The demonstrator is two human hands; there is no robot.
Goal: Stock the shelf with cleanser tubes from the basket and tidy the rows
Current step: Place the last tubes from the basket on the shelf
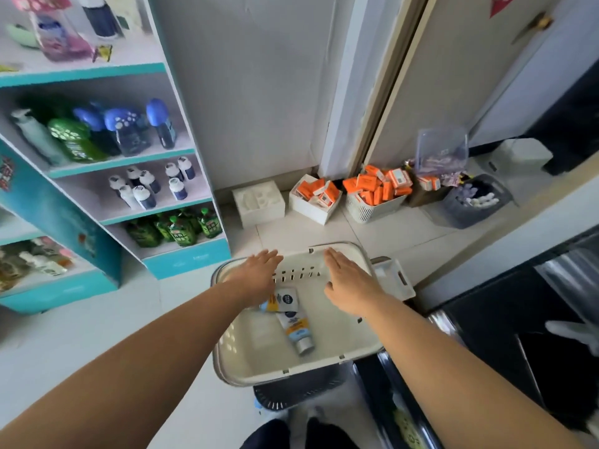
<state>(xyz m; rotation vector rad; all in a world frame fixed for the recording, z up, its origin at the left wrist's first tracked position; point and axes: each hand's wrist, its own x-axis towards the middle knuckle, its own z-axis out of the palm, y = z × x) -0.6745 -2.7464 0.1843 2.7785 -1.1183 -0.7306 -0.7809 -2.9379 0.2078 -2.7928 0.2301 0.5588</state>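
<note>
A tall white shelf point(186, 259) with teal edges stands on your left, its levels holding blue and green bottles, small white-capped jars and green pouches; on the pale tiled floor just right of it, straight ahead of you, a cream basket point(340, 332) sits on top of a dark grey one point(291, 398). Against the far wall, a white box point(311, 209) and a slotted white bin point(369, 210) are heaped with small orange cartons. Both your arms reach out over the cream basket. Your left hand point(256, 277) is flat, palm down, fingers straight and close together, above the far left corner; your right hand point(348, 283) is likewise flat with straight fingers, above the far right side; neither grips anything, and I cannot tell whether they touch the rim. Two cleanser tubes lie in the basket: one tube point(296, 330) in the middle, silver cap toward you; a second tube point(283, 298) just beyond it, partly hidden under your left hand.
</note>
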